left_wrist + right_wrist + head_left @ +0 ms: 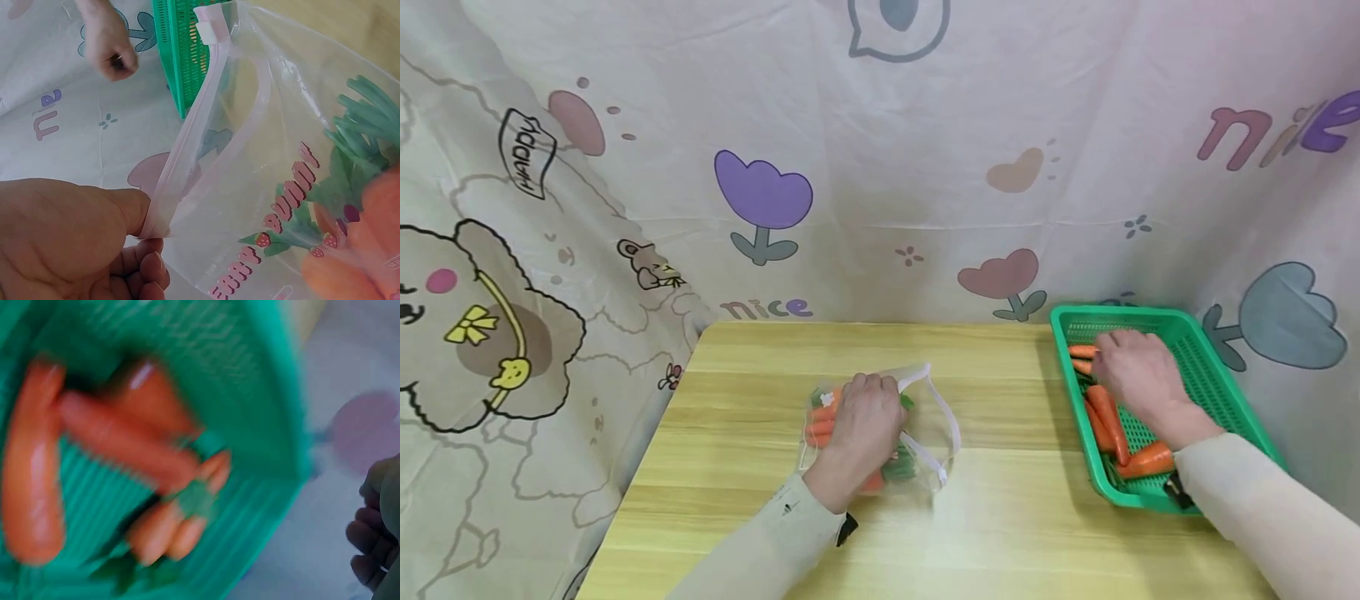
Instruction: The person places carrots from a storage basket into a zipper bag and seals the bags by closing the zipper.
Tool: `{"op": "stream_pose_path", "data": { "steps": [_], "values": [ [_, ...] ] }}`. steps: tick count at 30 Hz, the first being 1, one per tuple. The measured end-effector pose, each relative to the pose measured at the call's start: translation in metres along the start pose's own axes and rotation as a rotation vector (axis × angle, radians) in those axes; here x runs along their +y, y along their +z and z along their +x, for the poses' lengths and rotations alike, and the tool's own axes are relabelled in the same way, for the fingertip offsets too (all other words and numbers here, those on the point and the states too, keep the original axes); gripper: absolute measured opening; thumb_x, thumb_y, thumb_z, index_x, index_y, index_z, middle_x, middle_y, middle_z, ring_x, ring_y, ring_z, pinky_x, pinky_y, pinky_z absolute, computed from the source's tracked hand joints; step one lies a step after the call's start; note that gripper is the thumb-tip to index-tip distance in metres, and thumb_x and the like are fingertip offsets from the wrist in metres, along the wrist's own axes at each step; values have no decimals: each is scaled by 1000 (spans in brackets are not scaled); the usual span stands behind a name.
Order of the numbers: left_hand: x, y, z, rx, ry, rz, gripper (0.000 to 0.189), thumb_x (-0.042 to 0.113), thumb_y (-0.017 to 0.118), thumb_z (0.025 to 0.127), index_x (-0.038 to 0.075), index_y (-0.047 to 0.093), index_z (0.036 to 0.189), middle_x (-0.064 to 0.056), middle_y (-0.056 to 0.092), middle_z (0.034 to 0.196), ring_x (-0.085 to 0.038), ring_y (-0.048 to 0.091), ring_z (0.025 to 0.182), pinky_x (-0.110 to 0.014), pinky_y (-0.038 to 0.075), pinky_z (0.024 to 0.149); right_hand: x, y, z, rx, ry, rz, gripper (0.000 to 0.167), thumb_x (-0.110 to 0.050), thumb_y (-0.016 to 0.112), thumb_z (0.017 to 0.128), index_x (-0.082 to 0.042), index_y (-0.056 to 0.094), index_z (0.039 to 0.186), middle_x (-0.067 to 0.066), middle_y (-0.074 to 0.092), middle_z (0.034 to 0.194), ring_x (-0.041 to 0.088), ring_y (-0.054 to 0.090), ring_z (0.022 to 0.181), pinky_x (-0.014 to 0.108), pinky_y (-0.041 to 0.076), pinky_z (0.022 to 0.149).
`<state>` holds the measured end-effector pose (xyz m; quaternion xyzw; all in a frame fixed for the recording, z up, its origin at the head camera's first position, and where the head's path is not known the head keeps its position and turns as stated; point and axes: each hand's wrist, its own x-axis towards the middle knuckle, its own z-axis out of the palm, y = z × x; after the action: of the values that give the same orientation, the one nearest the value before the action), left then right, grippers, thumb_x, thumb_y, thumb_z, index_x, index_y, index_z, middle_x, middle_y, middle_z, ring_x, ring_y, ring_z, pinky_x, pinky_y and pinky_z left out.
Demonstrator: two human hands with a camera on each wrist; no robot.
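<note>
My left hand pinches the pale pink slider edge of a clear zip bag between thumb and fingers, and the bag's mouth gapes. Orange carrots with green tops lie inside the bag, behind pink printed letters. Over the far left part of a green plastic basket is my right hand, its fingers loosely curled with nothing visible in them. Below it, several large carrots lie in the basket. A bunch of small carrots shows beside them, blurred, in the right wrist view.
The bag and basket stand on a light wooden table, with bare wood between them. A printed cloth hangs behind the table's back edge and down both sides. The basket stands close to the cloth at the right.
</note>
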<state>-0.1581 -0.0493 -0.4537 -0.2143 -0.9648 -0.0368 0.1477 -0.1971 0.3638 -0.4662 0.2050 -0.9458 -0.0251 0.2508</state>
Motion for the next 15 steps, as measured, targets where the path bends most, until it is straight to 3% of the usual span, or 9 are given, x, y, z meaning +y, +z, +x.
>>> {"op": "stream_pose_path", "data": {
  "steps": [8,15],
  "values": [
    [-1,1,-3,62,18,-6,29,23,78,91,6,58,79,-4,56,70,-20,42,65,-31,40,60,74,27,-30,-415,62,-68,26,-19,74,94,3,61,100,18,64,94,41,59,90,56,49,77],
    [-1,-2,-5,74,28,-9,24,16,76,89,7,56,77,-4,56,70,-20,43,66,-31,40,60,99,42,-43,-562,34,-91,47,-27,77,93,11,63,118,27,67,111,48,60,106,65,50,89]
  ]
}}
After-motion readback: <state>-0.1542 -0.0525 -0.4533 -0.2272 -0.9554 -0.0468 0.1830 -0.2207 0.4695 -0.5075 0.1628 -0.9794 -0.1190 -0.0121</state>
